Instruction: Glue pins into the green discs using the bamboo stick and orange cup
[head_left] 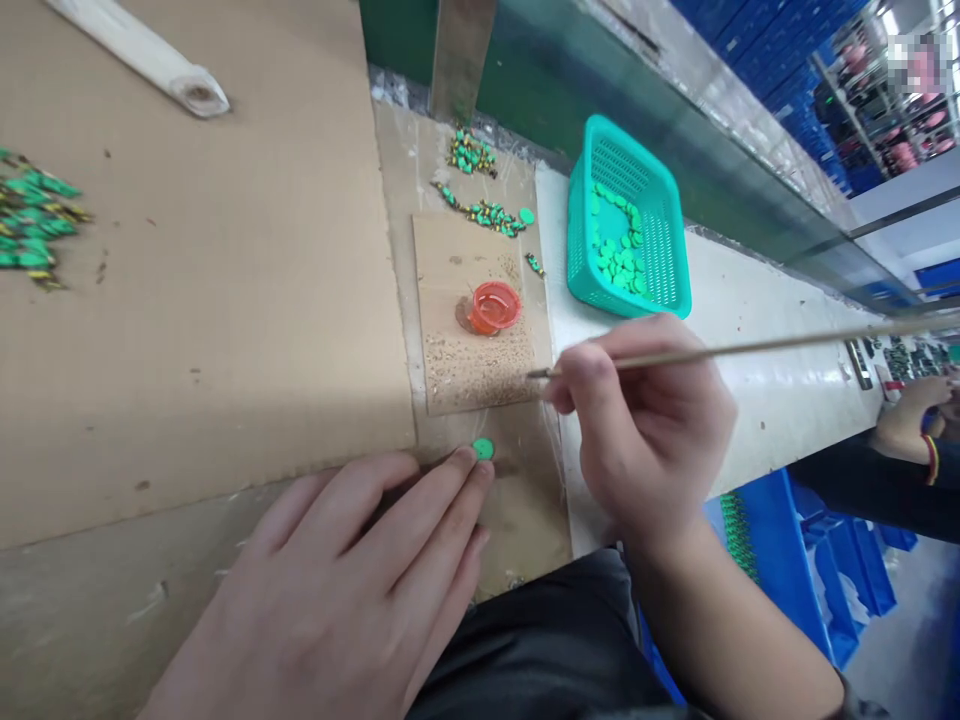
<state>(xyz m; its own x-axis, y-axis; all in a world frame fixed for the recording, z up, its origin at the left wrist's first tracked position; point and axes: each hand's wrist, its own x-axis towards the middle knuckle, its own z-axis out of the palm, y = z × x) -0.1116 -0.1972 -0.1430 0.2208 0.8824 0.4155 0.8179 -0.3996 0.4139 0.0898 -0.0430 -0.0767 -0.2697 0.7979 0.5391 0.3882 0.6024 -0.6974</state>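
My left hand [360,580] reaches over the cardboard, its fingertips touching the near edge of a small green disc [483,448] and holding it against the surface. Pinched in my right hand [645,430] is a thin, long-handled paintbrush [720,352]. Its dark tip points left, above the right edge of a speckled cardboard piece [472,375]. On that piece stands a small red cup [495,308] that looks to hold some liquid.
Green discs [622,265] lie in a teal basket [577,250] at the back. Small green, yellow and black pieces [491,217] lie behind the cup, with another pile [34,220] at far left. A pale tube [150,60] rests top left. Another person's arm [911,430] shows at right.
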